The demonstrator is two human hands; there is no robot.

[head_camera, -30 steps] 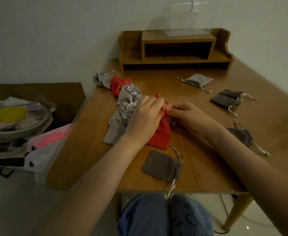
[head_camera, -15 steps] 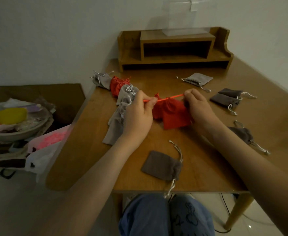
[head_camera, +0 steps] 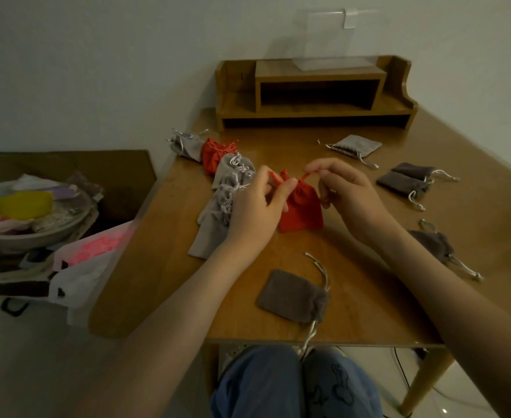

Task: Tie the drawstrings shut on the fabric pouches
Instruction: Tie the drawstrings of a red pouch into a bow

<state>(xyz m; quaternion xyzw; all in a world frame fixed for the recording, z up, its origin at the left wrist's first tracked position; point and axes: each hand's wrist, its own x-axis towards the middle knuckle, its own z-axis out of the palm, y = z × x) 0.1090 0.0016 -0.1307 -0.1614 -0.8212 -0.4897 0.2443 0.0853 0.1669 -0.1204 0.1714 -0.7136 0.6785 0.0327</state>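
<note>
The red fabric drawstring pouch (head_camera: 302, 206) lies on the wooden worktop (head_camera: 362, 267), directly between the two hands. Its long axis runs away from the person, with the gathered mouth at the far end and the flat bottom nearest. The red cord ends (head_camera: 305, 177) leave the mouth sideways, across that axis. The left hand (head_camera: 257, 206) pinches the left end with curled fingers and overlaps the pouch's left edge. The right hand (head_camera: 350, 194) pinches the right end just beside the mouth. Neither hand is nearer.

Judgement: the mouth is drawn but no knot is formed, so the ends must cross above the mouth.

A row of grey and red bunched pouches (head_camera: 227, 188) lies to the left. A dark grey flat pouch (head_camera: 293, 295) lies near the front edge.
</note>
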